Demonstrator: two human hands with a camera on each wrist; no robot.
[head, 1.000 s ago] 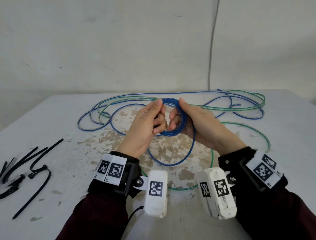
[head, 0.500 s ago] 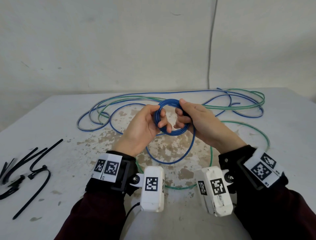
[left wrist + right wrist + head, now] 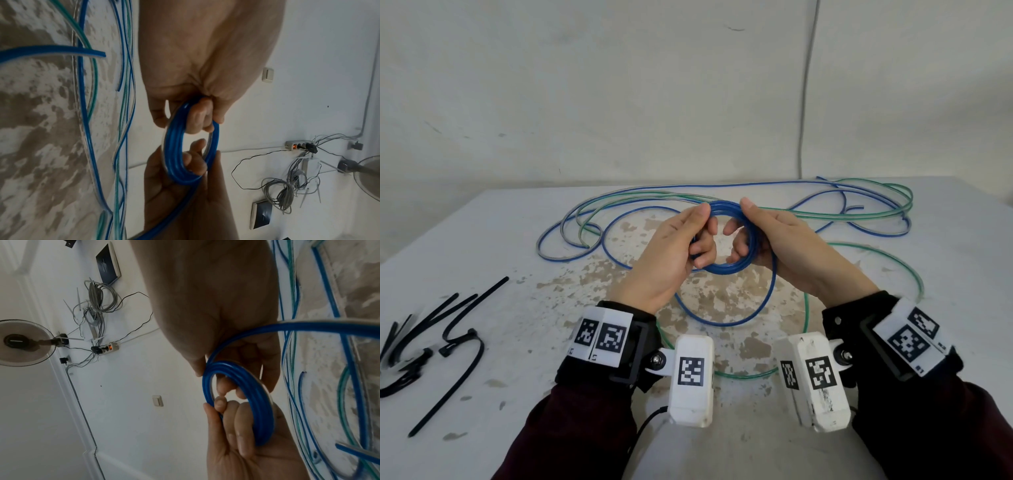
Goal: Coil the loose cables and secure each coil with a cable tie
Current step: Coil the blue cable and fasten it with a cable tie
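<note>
Blue cable coil (image 3: 736, 240), several tight glossy loops, gripped by both hands: left hand (image 3: 671, 253), right hand (image 3: 784, 246).

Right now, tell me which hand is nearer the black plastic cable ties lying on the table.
Left. The left hand holds the blue cable coil on the side toward the black plastic cable ties; the right hand holds the coil's far side.

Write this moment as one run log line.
blue coil | left hand and right hand hold it | cable ties untouched
</note>
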